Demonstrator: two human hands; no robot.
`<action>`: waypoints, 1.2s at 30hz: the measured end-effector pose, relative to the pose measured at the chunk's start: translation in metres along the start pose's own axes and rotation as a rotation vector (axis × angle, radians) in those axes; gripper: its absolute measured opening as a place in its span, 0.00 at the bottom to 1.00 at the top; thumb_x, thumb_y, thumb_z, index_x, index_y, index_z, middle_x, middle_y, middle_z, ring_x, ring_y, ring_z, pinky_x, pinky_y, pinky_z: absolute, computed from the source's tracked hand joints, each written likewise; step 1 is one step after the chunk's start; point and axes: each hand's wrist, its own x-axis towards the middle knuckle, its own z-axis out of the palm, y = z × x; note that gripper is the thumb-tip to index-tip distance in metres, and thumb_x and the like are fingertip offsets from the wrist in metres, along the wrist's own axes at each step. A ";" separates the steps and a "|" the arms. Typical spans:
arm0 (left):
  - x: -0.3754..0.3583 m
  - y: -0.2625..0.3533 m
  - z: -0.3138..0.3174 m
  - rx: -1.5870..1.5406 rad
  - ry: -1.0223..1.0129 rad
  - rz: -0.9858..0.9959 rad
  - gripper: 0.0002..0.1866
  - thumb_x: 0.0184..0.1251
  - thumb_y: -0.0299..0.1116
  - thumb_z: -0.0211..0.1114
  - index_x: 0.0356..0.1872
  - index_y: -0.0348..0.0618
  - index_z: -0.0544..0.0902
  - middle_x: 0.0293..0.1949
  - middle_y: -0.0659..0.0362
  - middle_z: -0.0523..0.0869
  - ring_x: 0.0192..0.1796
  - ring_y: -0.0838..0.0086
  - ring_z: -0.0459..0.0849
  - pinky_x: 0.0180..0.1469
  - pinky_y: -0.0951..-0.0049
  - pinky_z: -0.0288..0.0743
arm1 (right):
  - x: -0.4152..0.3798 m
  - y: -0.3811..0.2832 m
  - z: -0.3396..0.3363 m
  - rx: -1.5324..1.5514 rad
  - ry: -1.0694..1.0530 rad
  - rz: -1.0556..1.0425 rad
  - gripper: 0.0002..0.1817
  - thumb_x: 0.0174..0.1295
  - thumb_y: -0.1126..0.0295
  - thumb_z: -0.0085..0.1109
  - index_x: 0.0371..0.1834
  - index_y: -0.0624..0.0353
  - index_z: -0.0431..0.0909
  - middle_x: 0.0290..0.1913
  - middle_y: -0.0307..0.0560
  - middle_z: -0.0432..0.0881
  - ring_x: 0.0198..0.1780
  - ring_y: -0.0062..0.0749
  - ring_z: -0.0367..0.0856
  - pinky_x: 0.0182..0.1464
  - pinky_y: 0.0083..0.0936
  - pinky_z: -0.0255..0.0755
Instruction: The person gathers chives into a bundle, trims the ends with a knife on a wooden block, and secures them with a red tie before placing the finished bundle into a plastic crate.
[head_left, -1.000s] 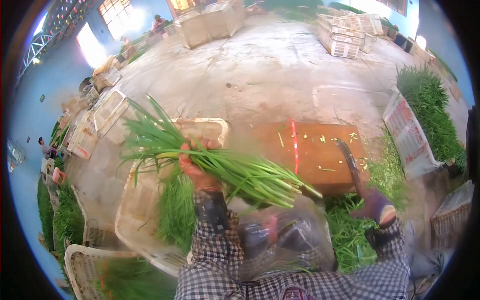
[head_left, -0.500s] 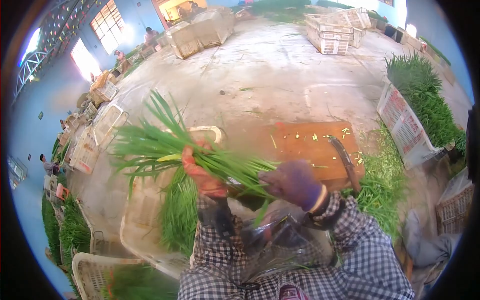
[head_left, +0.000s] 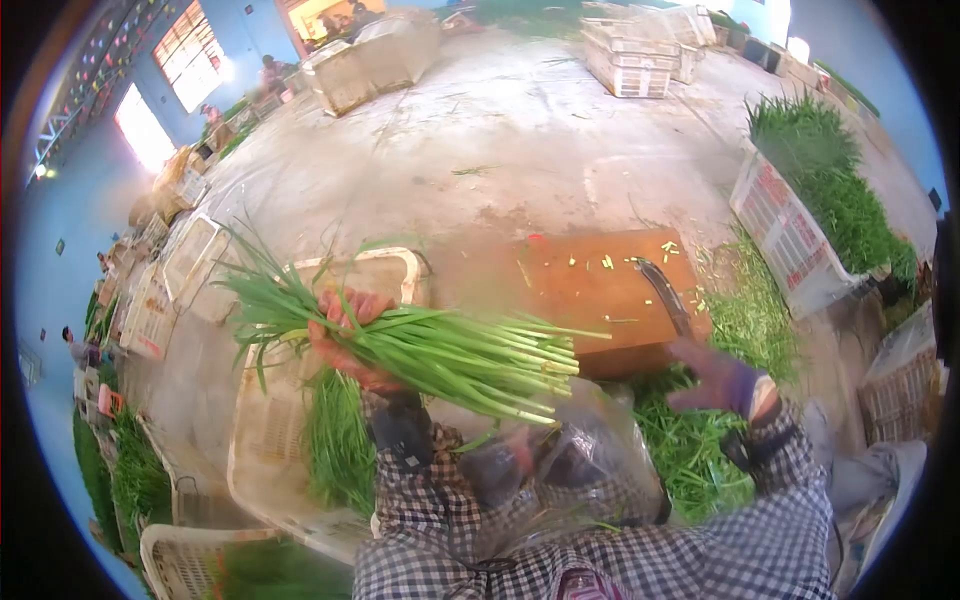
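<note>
A bunch of long green stalks point(head_left: 450, 352) is gripped near its leafy end by my left hand point(head_left: 352, 335), with the pale cut ends pointing right. My right hand point(head_left: 715, 380), in a dark purple glove, is away from the bunch, just past the lower right corner of a wooden board point(head_left: 610, 265); its fingers are spread but blurred by motion. A curved knife point(head_left: 664, 292) lies on the board among small pale stalk bits. Clear plastic point(head_left: 580, 450) covers my lap.
At the left a cream crate point(head_left: 262, 440) holds more green stalks point(head_left: 340, 440). Trimmed leaves point(head_left: 700, 450) are heaped right of my lap. A white crate point(head_left: 800, 240) full of greens stands at the right. Stacked crates point(head_left: 628, 60) and several people are farther back.
My right hand has let go of the bunch and moved right, and its fingers have opened. The bunch's cut ends are now in full view. The camera view has shifted slightly.
</note>
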 end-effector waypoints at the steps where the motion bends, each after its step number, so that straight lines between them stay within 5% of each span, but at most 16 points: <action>1: 0.001 0.002 -0.004 -0.004 -0.050 -0.053 0.06 0.66 0.36 0.57 0.34 0.48 0.71 0.24 0.70 0.71 0.23 0.84 0.67 0.30 0.79 0.65 | 0.010 -0.024 -0.010 -0.033 0.067 -0.076 0.47 0.52 0.48 0.67 0.71 0.60 0.58 0.69 0.63 0.61 0.71 0.49 0.61 0.71 0.39 0.54; 4: -0.001 -0.004 -0.003 -0.079 -0.159 -0.158 0.06 0.67 0.35 0.56 0.33 0.48 0.70 0.24 0.71 0.71 0.23 0.86 0.66 0.31 0.79 0.65 | 0.052 -0.079 -0.023 -0.028 0.249 -0.426 0.48 0.52 0.49 0.67 0.72 0.59 0.54 0.72 0.63 0.55 0.69 0.52 0.62 0.67 0.42 0.60; 7: -0.007 -0.009 0.017 -0.134 -0.218 -0.240 0.06 0.68 0.33 0.55 0.32 0.48 0.69 0.24 0.70 0.71 0.22 0.86 0.66 0.32 0.79 0.66 | 0.079 -0.098 -0.001 0.441 0.020 -0.476 0.40 0.57 0.51 0.62 0.70 0.55 0.60 0.60 0.59 0.72 0.57 0.47 0.76 0.57 0.37 0.71; 10: -0.001 0.007 0.004 -0.112 -0.254 -0.263 0.05 0.68 0.33 0.55 0.32 0.48 0.69 0.24 0.70 0.70 0.22 0.85 0.65 0.33 0.78 0.66 | 0.085 -0.099 0.012 0.073 -0.190 -0.332 0.27 0.63 0.51 0.56 0.62 0.52 0.70 0.39 0.51 0.82 0.42 0.40 0.82 0.45 0.33 0.75; 13: 0.002 0.021 -0.015 -0.102 -0.243 -0.164 0.05 0.67 0.33 0.55 0.32 0.47 0.70 0.25 0.71 0.70 0.23 0.85 0.66 0.32 0.78 0.66 | 0.068 -0.093 0.010 -0.019 -0.162 -0.175 0.13 0.65 0.58 0.52 0.40 0.54 0.81 0.24 0.41 0.83 0.28 0.33 0.83 0.32 0.31 0.74; 15: 0.002 0.028 -0.022 -0.104 -0.237 -0.095 0.05 0.67 0.32 0.55 0.32 0.47 0.70 0.25 0.71 0.70 0.23 0.84 0.66 0.32 0.79 0.66 | 0.049 -0.055 0.012 -0.055 -0.186 -0.134 0.15 0.64 0.56 0.53 0.40 0.54 0.81 0.26 0.42 0.84 0.29 0.32 0.84 0.33 0.31 0.75; 19: -0.015 0.010 -0.008 0.731 0.003 0.408 0.07 0.66 0.34 0.57 0.39 0.46 0.71 0.30 0.67 0.72 0.27 0.81 0.68 0.31 0.77 0.67 | 0.000 0.032 0.015 -0.472 -0.254 0.387 0.19 0.59 0.48 0.57 0.44 0.48 0.83 0.43 0.49 0.84 0.46 0.44 0.82 0.48 0.36 0.76; 21: -0.015 0.011 -0.005 0.951 0.079 0.470 0.10 0.65 0.35 0.58 0.43 0.44 0.71 0.33 0.65 0.73 0.30 0.78 0.71 0.32 0.75 0.70 | -0.015 -0.010 -0.001 -0.823 -0.369 0.584 0.23 0.55 0.47 0.59 0.49 0.48 0.83 0.47 0.48 0.84 0.49 0.46 0.82 0.51 0.37 0.75; 23: -0.012 0.024 -0.010 0.583 0.123 0.239 0.13 0.66 0.37 0.56 0.46 0.44 0.70 0.36 0.62 0.74 0.33 0.76 0.73 0.35 0.72 0.74 | -0.012 -0.039 -0.003 -0.135 -0.266 0.323 0.20 0.59 0.52 0.59 0.48 0.53 0.83 0.43 0.46 0.85 0.46 0.39 0.82 0.48 0.33 0.75; 24: -0.018 0.006 0.014 0.682 0.230 0.276 0.12 0.66 0.38 0.56 0.44 0.44 0.70 0.35 0.63 0.73 0.33 0.76 0.73 0.36 0.71 0.75 | -0.008 -0.053 0.000 0.208 -0.200 0.189 0.19 0.61 0.55 0.58 0.48 0.55 0.83 0.41 0.45 0.85 0.44 0.35 0.82 0.47 0.31 0.75; 26: -0.026 -0.026 0.063 0.892 0.406 0.336 0.09 0.69 0.41 0.52 0.37 0.47 0.68 0.29 0.65 0.70 0.30 0.77 0.71 0.37 0.69 0.75 | 0.009 -0.091 0.017 0.595 -0.487 0.062 0.17 0.61 0.62 0.63 0.47 0.62 0.81 0.37 0.46 0.86 0.37 0.29 0.84 0.41 0.26 0.77; 27: -0.028 -0.025 0.062 0.979 0.321 0.324 0.09 0.70 0.40 0.51 0.36 0.47 0.68 0.28 0.65 0.69 0.29 0.77 0.70 0.37 0.69 0.75 | 0.024 -0.111 0.032 0.887 -0.712 -0.016 0.20 0.62 0.60 0.62 0.49 0.65 0.79 0.42 0.47 0.85 0.43 0.28 0.82 0.47 0.28 0.76; 28: -0.032 -0.021 0.059 1.066 0.232 0.314 0.09 0.71 0.40 0.50 0.35 0.47 0.67 0.27 0.65 0.68 0.29 0.76 0.69 0.38 0.69 0.75 | 0.043 -0.112 0.070 1.109 -0.796 -0.319 0.29 0.65 0.55 0.58 0.60 0.68 0.70 0.57 0.53 0.77 0.58 0.34 0.75 0.60 0.32 0.68; 30: -0.039 -0.017 0.068 0.665 0.247 0.181 0.08 0.73 0.37 0.47 0.34 0.46 0.67 0.26 0.64 0.66 0.28 0.75 0.68 0.39 0.71 0.75 | 0.060 -0.159 0.102 1.427 -0.638 -0.505 0.40 0.66 0.44 0.50 0.70 0.66 0.57 0.69 0.55 0.64 0.70 0.41 0.61 0.70 0.39 0.56; 33: -0.055 0.000 0.054 0.589 0.120 0.133 0.07 0.72 0.35 0.50 0.33 0.46 0.67 0.25 0.63 0.67 0.26 0.75 0.68 0.41 0.72 0.73 | 0.088 -0.174 0.147 1.858 -0.529 -0.436 0.48 0.63 0.33 0.41 0.73 0.63 0.49 0.73 0.55 0.57 0.73 0.46 0.55 0.72 0.44 0.51; 36: -0.071 0.005 0.061 0.605 -0.147 0.090 0.08 0.69 0.35 0.56 0.33 0.47 0.67 0.26 0.62 0.69 0.28 0.74 0.70 0.45 0.69 0.72 | 0.119 -0.177 0.149 1.997 -0.199 -0.593 0.48 0.62 0.30 0.38 0.72 0.61 0.53 0.71 0.54 0.60 0.71 0.46 0.58 0.71 0.44 0.53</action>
